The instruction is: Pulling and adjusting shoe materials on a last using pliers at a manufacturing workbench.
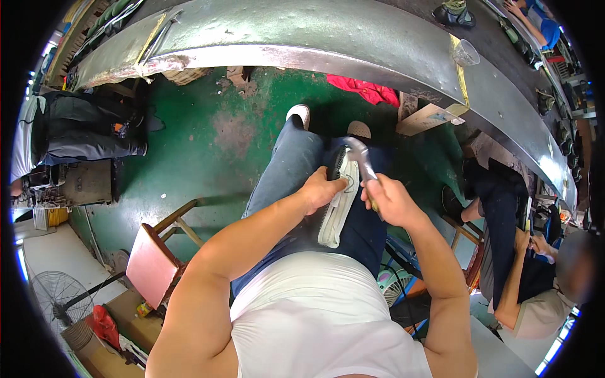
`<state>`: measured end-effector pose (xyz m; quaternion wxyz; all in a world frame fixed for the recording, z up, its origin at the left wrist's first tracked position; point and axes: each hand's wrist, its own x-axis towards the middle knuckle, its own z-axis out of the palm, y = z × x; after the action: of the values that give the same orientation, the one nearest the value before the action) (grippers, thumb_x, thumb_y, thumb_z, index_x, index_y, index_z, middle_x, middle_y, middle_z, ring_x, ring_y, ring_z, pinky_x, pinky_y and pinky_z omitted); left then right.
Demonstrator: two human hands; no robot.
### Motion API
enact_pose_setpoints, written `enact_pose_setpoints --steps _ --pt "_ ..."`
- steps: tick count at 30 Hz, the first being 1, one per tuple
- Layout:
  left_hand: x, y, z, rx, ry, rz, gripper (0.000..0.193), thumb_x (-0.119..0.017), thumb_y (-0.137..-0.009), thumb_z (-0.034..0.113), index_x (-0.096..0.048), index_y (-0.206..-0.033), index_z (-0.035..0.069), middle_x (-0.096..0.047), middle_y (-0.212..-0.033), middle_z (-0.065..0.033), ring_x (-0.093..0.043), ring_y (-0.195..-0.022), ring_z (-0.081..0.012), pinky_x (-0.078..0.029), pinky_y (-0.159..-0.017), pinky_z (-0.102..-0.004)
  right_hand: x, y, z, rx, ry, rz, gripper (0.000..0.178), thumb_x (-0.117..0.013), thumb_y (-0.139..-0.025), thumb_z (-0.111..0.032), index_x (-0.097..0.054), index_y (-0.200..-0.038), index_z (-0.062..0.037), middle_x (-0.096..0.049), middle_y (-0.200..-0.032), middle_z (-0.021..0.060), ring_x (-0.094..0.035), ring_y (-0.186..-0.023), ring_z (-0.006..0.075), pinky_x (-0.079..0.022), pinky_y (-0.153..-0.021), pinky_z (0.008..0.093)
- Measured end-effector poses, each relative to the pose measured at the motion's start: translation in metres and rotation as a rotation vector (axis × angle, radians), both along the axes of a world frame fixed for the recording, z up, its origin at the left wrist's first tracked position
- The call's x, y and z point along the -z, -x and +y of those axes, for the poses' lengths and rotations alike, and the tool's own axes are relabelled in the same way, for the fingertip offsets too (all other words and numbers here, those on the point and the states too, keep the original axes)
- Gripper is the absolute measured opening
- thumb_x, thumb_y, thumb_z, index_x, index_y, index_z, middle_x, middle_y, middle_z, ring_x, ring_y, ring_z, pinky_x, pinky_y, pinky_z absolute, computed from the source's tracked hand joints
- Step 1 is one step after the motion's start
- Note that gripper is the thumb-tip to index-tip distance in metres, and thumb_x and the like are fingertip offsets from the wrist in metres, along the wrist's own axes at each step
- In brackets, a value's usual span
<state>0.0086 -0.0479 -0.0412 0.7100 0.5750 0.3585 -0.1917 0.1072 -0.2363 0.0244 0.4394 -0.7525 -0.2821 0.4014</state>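
Observation:
Across my lap lies a white shoe (339, 211) with a dark, toothed sole edge along its left side. My left hand (321, 190) is closed on the shoe's middle, thumb over the white upper. Closed round the handle of a metal hammer (362, 157) is my right hand (392, 200), just right of the shoe. The hammer's curved head overlaps the shoe's far end in this view; whether they touch I cannot tell.
A long metal bench (277, 31) runs across the front, with a clear plastic cup (466, 53) on it. A pink-seated chair (151, 261) and a fan (57, 299) stand left. Co-workers sit on both sides. Red cloth (365, 90) lies under the bench.

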Motion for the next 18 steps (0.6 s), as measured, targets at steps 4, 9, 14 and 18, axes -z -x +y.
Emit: enact_pose_setpoints --steps 4,9,14,18 --pt "-0.004 -0.003 0.007 0.105 -0.006 0.038 0.072 -0.073 -0.085 0.031 -0.042 -0.135 -0.010 -0.059 -0.124 -0.0221 -0.062 -0.111 -0.0257 -0.050 -0.096 -0.0368 0.000 -0.017 0.015 -0.284 0.393 -0.327 0.044 -0.046 -0.104 -0.036 -0.060 -0.091 0.0033 -0.065 -0.076 0.0233 -0.066 -0.076 0.0400 -0.051 -0.072 0.0464" --pt "0.000 -0.001 0.008 0.184 -0.044 0.091 0.074 -0.076 -0.084 0.033 -0.043 -0.136 -0.007 -0.059 -0.127 -0.0198 -0.059 -0.116 -0.0257 -0.045 -0.103 -0.0375 0.017 -0.008 0.005 -0.237 0.396 -0.275 0.040 -0.052 -0.100 -0.033 -0.061 -0.086 0.0028 -0.066 -0.077 0.0230 -0.067 -0.077 0.0400 -0.051 -0.072 0.0466" --pt "0.012 -0.006 0.023 0.147 0.168 0.093 0.078 -0.081 -0.083 0.031 -0.040 -0.138 -0.005 -0.060 -0.128 -0.0179 -0.059 -0.118 -0.0252 -0.046 -0.104 -0.0393 -0.006 0.001 -0.032 -0.135 0.376 0.164 0.023 -0.060 -0.094 -0.020 -0.060 -0.094 0.0028 -0.066 -0.077 0.0064 -0.063 -0.063 0.0119 -0.052 -0.061 0.0315" --pt "0.011 -0.008 0.023 0.144 0.242 0.102 0.073 -0.081 -0.084 0.027 -0.041 -0.138 -0.002 -0.062 -0.124 -0.0146 -0.061 -0.114 -0.0234 -0.050 -0.100 -0.0411 -0.028 0.023 -0.034 -0.514 0.420 -0.025 0.038 -0.062 -0.092 -0.016 -0.058 -0.125 0.0031 -0.069 -0.094 0.0210 -0.069 -0.087 0.0329 -0.054 -0.081 0.0388"
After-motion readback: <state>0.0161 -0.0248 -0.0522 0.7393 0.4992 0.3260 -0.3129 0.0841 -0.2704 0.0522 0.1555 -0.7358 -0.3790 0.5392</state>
